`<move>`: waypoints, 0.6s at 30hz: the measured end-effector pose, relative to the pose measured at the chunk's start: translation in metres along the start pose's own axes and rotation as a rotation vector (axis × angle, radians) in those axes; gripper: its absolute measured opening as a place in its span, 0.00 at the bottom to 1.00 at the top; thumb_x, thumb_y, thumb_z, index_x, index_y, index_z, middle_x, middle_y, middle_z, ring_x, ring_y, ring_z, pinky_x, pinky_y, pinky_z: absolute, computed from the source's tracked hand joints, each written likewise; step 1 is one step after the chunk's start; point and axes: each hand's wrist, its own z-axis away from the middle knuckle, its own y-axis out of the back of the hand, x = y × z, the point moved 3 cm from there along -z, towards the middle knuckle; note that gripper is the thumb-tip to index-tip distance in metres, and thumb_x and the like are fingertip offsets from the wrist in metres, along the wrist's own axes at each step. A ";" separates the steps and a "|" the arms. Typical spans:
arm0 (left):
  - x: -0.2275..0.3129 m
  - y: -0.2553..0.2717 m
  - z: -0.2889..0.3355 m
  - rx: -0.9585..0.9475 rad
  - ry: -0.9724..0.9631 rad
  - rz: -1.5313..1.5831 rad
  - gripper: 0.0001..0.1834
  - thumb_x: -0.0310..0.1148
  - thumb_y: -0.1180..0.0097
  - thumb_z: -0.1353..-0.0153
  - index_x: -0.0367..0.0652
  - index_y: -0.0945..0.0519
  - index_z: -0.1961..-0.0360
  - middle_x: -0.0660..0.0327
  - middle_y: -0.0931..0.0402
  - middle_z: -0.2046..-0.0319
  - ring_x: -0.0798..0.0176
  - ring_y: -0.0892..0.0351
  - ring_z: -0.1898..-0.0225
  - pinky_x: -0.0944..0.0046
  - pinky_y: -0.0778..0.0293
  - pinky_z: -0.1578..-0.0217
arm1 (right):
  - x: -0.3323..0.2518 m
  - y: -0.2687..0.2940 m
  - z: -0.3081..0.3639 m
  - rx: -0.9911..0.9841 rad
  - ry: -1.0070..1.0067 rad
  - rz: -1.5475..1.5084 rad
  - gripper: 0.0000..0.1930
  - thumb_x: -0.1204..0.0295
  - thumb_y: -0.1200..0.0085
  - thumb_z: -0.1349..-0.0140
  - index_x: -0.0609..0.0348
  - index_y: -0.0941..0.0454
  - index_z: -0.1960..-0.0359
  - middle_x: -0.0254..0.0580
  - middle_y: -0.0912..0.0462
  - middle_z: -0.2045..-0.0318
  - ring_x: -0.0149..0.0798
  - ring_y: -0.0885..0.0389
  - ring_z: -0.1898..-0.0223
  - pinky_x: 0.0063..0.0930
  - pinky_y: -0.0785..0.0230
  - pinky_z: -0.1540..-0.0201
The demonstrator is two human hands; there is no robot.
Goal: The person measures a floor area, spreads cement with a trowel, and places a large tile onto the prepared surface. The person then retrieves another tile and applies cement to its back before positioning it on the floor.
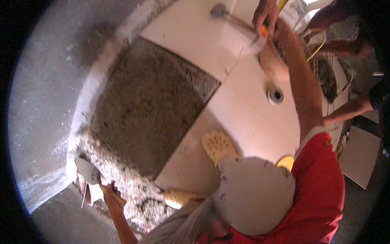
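At the lower left my left hand (113,198) is closed round the handle of a trowel (87,171). The trowel's blade points up and left, over the edge of a strip of loose, pale mortar (126,183). My right arm stretches far forward; the right hand (268,18) is closed near an orange grip, from which the handle of a mallet (219,11) runs left. Fingers and grip are partly blurred there. Between the hands lies a square of dark mortar bed (146,105), bordered by large pale tiles (248,105).
A small roll (276,96) stands on the tiles. Yellow clogs (219,146) and a rounded grey shape (256,195) are close below. Other people's limbs (341,49) crowd the upper right, near a flat pale sheet (359,156). A pinkish container (95,193) sits beside the trowel.
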 end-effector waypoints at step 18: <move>-0.006 -0.006 0.006 -0.091 0.178 0.177 0.15 0.39 0.46 0.32 0.41 0.25 0.50 0.63 0.20 0.67 0.76 0.21 0.76 0.78 0.22 0.83 | 0.010 -0.020 0.069 -0.108 0.217 0.678 0.20 0.64 0.47 0.36 0.63 0.33 0.49 0.46 0.24 0.58 0.43 0.24 0.59 0.36 0.25 0.61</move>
